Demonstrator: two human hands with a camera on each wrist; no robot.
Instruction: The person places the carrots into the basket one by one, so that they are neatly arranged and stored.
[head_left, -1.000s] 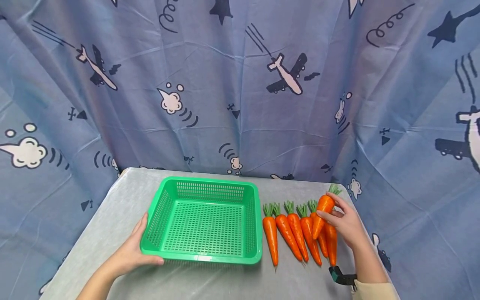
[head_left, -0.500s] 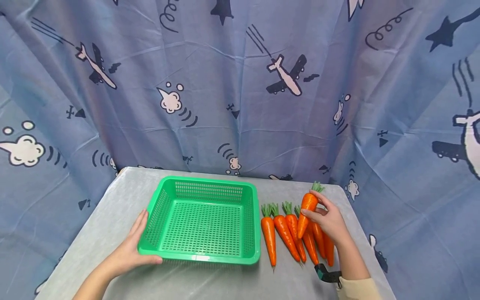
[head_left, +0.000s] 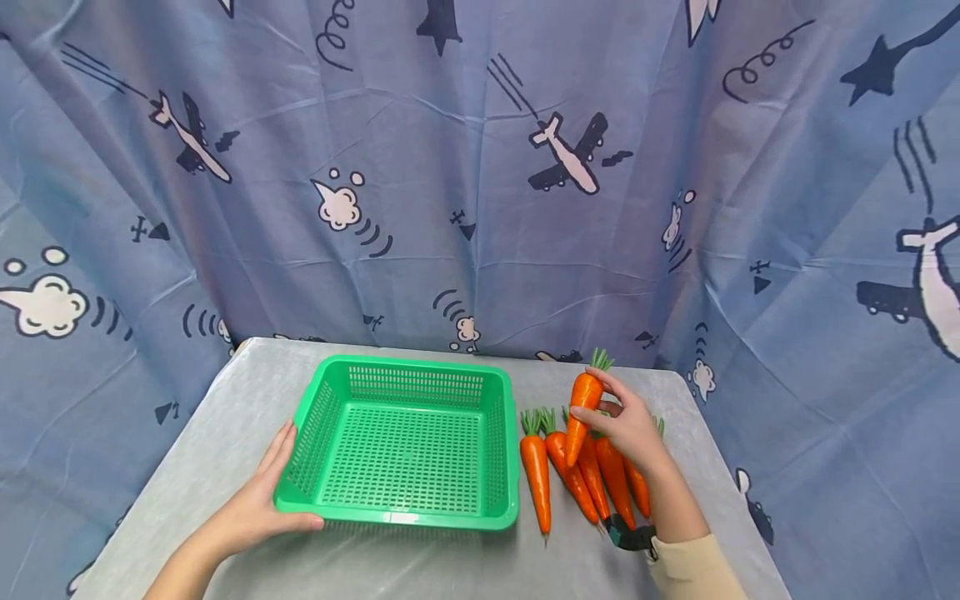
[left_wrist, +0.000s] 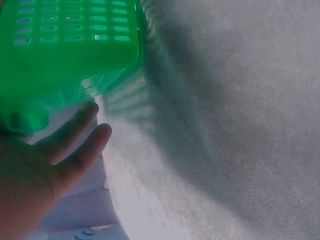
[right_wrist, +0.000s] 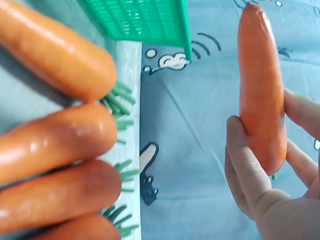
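Note:
An orange carrot (head_left: 582,402) with a green top is pinched between the thumb and fingers of my right hand (head_left: 627,423), raised above the row of carrots. In the right wrist view this carrot (right_wrist: 262,82) has its tip upward and its green top mostly hidden. Several more carrots (head_left: 536,475) lie side by side on the table, some partly covered by the right hand and forearm. My left hand (head_left: 253,507) rests at the near left corner of a green plastic basket (head_left: 411,363), thumb along the front rim, straight fingers at the left side. No items lie in the basket.
A light grey cloth covers the table (head_left: 375,567). Behind it hangs a blue curtain (head_left: 420,167) printed with planes. A dark strap piece (head_left: 628,535) juts from the right wrist over the carrot tips. The basket's right wall stands close to the leftmost carrot.
My right hand has carried the held carrot leftward over the row, from its right end toward the basket. The left hand stays at the basket corner.

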